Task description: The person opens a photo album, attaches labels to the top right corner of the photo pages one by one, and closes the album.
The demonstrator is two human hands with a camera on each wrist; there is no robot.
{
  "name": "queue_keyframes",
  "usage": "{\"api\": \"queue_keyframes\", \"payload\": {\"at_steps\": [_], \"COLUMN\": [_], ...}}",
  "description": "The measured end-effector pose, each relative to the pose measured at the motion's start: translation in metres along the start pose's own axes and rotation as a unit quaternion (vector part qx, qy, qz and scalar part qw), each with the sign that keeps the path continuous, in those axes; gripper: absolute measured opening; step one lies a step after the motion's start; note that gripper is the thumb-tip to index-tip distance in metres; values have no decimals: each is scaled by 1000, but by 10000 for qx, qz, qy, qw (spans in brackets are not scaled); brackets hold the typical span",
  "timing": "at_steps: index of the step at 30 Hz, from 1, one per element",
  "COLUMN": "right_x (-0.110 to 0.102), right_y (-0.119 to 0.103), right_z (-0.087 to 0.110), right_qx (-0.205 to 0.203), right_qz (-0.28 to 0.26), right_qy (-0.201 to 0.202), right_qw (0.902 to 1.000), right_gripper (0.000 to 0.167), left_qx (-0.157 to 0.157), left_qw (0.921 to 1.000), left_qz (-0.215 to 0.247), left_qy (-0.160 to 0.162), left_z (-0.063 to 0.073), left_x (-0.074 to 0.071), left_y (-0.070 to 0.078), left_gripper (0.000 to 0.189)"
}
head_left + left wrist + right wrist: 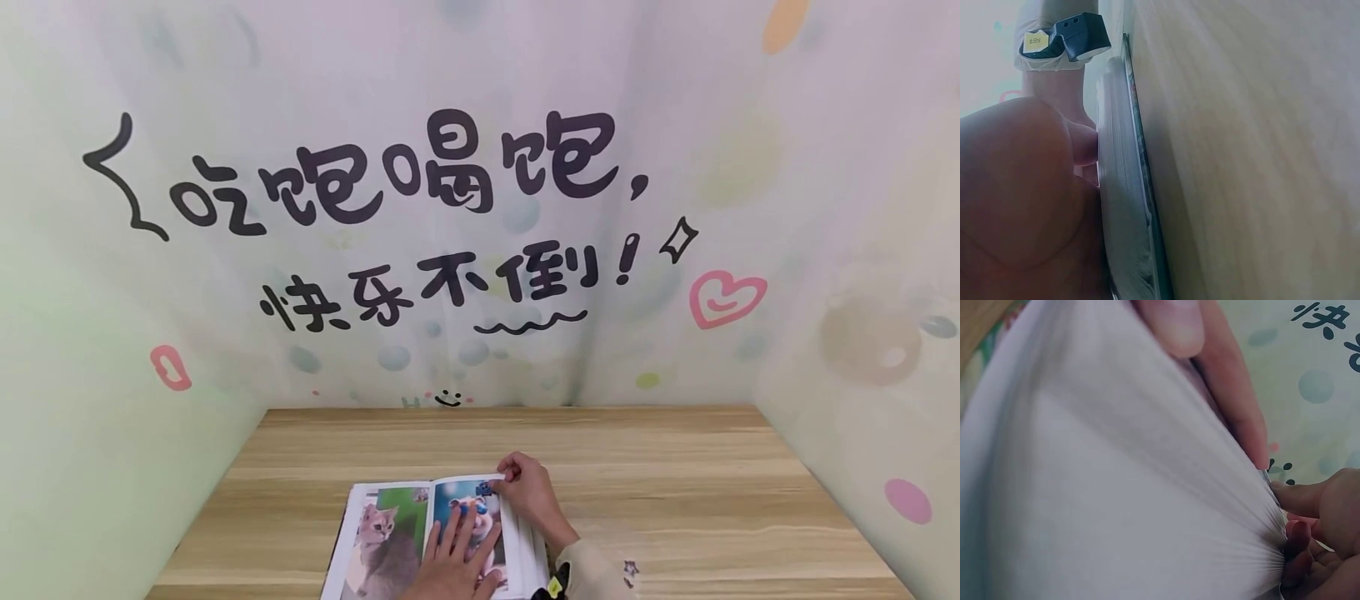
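A photo album [343, 533] lies spread on the wooden table, with a cat photo [390, 533] on its left page. Its right page carries a picture of an animal with something blue over its eyes [480, 508], partly covered. My left hand [453, 567] rests on that picture with straight, spread fingers. At the upper right corner of the same page, my right hand [534, 492] has its fingers curled and pinches the page edge. The right wrist view shows white pages [1135, 462] bunching toward those fingertips. In the left wrist view the page stack [1119, 162] appears edge-on.
Wooden tabletop [675, 492] surrounds the album. A curtain-like wall [480, 250] with black lettering and coloured spots stands behind it. A black wrist strap [552, 582] with a yellow label sits by the right sleeve [592, 571].
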State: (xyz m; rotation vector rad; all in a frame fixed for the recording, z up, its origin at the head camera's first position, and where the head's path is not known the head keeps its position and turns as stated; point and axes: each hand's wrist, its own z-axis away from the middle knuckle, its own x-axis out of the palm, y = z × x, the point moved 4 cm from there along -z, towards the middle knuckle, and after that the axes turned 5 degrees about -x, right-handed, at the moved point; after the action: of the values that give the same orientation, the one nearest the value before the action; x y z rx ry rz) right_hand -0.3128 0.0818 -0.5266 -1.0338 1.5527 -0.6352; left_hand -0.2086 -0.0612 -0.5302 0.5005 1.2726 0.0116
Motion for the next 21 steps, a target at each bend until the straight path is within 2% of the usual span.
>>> {"api": "queue_keyframes", "payload": {"at_steps": [8, 16, 21], "right_x": [-1, -2, -7], "right_y": [1, -1, -3], "right_z": [-1, 0, 2], "right_qx": [186, -41, -187], "right_qz": [34, 44, -73], "right_qy": [24, -14, -209], "right_qw": [9998, 10000, 9996], "right_gripper": [15, 12, 10], "left_qx": [68, 104, 86], "left_qw": [9999, 9998, 9999], "left_qz": [99, 137, 24], "left_qy": [61, 115, 75], "left_z": [0, -2, -4], "left_x": [1, 9, 8], "left_y": [0, -6, -6], "left_gripper": [57, 59, 59]}}
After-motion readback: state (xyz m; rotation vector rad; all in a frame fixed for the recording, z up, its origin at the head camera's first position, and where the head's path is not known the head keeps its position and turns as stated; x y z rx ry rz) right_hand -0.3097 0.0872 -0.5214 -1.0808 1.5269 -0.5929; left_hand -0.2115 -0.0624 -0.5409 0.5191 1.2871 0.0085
